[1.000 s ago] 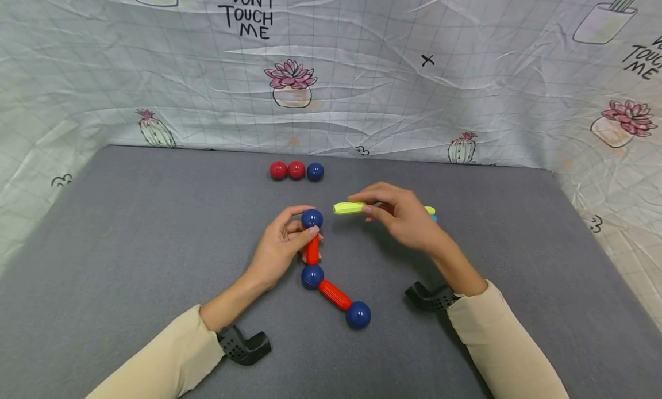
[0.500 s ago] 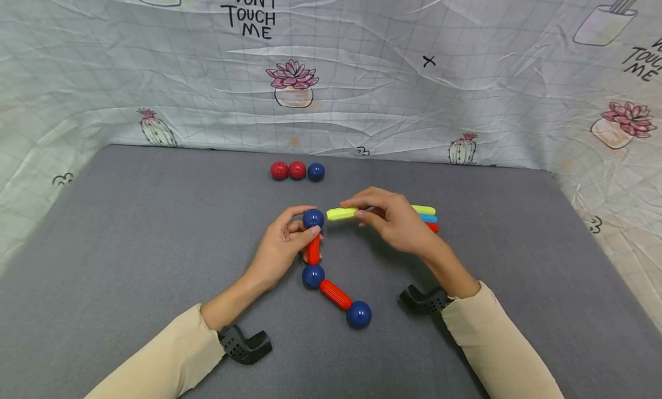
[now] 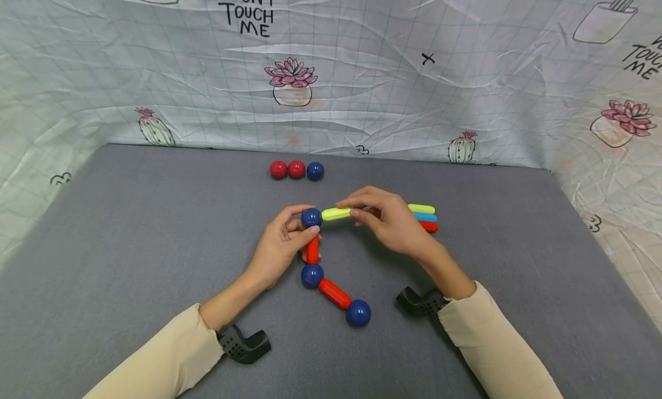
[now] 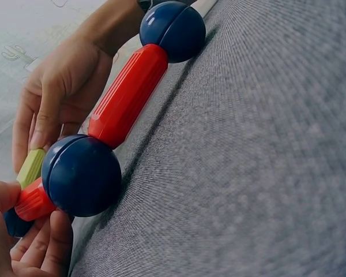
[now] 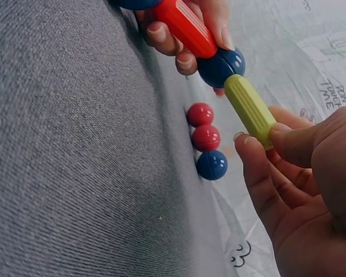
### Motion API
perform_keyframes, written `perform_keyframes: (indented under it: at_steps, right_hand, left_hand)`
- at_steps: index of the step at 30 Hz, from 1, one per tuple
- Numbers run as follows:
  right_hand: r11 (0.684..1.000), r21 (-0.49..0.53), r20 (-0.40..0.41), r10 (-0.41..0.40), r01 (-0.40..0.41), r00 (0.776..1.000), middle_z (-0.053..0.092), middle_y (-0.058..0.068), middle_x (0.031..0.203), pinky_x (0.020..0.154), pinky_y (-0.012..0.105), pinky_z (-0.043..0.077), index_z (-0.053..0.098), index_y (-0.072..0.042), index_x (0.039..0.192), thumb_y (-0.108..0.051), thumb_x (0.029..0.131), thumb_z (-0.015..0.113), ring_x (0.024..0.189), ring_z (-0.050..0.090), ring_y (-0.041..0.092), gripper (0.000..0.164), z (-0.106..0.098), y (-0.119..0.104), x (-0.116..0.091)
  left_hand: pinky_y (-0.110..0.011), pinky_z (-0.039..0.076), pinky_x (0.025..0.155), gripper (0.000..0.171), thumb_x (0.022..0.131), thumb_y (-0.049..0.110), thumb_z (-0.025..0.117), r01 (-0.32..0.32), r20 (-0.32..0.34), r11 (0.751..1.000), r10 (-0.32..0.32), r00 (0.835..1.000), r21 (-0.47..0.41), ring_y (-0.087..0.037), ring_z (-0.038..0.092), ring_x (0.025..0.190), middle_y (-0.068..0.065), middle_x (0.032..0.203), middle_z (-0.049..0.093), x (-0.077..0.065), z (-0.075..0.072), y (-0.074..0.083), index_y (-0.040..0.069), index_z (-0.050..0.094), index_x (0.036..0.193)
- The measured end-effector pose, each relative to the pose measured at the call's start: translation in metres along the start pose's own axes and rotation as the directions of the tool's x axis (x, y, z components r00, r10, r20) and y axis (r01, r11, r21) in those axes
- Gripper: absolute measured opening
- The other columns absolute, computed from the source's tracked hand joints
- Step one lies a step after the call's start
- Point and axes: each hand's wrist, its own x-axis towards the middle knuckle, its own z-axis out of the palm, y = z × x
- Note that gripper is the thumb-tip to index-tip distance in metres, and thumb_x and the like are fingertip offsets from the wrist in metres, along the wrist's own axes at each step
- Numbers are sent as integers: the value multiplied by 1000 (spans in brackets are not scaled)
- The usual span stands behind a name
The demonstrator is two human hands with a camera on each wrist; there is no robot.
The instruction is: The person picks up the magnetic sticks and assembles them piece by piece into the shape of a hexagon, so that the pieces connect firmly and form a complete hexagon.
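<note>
My left hand (image 3: 281, 244) grips the upper end of a chain of toy building rods and balls, around its top blue ball (image 3: 311, 217) and upper red rod (image 3: 312, 251). Below these come a middle blue ball (image 4: 82, 175), a second red rod (image 4: 130, 95) slanting right, and an end blue ball (image 3: 358, 313). Between thumb and fingertips my right hand (image 3: 390, 221) pinches a yellow-green rod (image 5: 249, 109). In the right wrist view that rod's far end meets the top blue ball.
Two red balls (image 3: 296, 169) and a loose blue ball (image 3: 315, 171) sit in a row at the back of the grey table (image 3: 155, 226). Partly behind my right hand lie a yellow rod (image 3: 422, 208), a blue rod (image 3: 426, 217) and a red rod (image 3: 429, 226). A printed cloth (image 3: 362, 100) hangs behind.
My right hand has moved left with the yellow-green rod, bringing its end up to the top blue ball. More of the spare rods now shows. The left hand has held still.
</note>
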Motion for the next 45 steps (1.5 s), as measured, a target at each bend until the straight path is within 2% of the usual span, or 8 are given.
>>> perform_keyframes:
  at_steps: [4,11,18,22,28,33,38,45]
  right_hand:
    - [1000,9,-18,22,-22,1000,61,0,109,66,38,54,69,-11,116,-2,94,59,77,60,15,26,3,0,1]
    - [998,39,-19,54,-53,998,60,1,111,67,39,55,69,-10,116,-2,95,58,83,63,23,25,7,3,2]
    - [996,58,-24,73,-72,997,60,1,110,69,39,55,69,-13,115,-4,95,57,84,63,23,25,8,2,2]
    - [990,94,-22,110,-107,994,60,7,111,73,45,54,67,-5,116,-1,95,56,87,63,30,24,7,-7,2]
    - [990,116,-8,85,-84,996,61,3,110,73,44,54,68,-6,115,-5,95,58,86,62,23,23,9,-4,6]
    - [994,97,23,46,-48,999,62,0,108,73,43,54,68,-7,115,-6,95,59,83,63,23,22,13,-10,16]
    - [996,52,66,73,-76,995,63,2,108,72,42,54,67,-10,117,-11,96,59,81,63,26,23,12,-11,25]
    - [989,-79,21,126,-124,992,61,5,120,70,38,53,64,-10,122,-16,97,57,87,64,25,26,3,-1,49]
  left_hand:
    - [-26,49,54,45,95,7,60,7,-9,1000,-7,1000,2,-18,61,64,-25,93,60,0,0,1,-3,42,135]
    - [-25,50,54,46,95,7,60,13,-1,1000,-13,1000,7,-18,62,65,-26,96,60,-1,-2,2,-4,43,136]
    - [-26,50,54,46,96,6,58,12,11,1000,-12,1000,-6,-20,64,66,-27,96,61,-1,-3,3,-3,42,138]
    - [-25,49,53,45,96,6,57,9,19,1000,-8,1000,-23,-19,63,65,-27,96,61,-1,-3,1,-3,41,137]
    - [-25,50,53,34,98,9,54,8,5,998,-8,1000,-58,-19,64,65,-26,93,61,0,-2,1,-3,42,127]
    - [-30,54,59,29,98,9,54,-8,-14,998,7,1000,-64,-20,62,63,-32,90,57,-1,-1,2,-3,46,124]
    - [-31,55,60,28,97,9,56,-17,-38,999,15,999,-33,-20,61,61,-31,86,57,-1,0,1,-4,52,123]
    - [-29,54,56,27,97,5,55,-35,-84,998,32,996,-43,-18,60,59,-33,87,55,-1,0,0,-7,53,121]
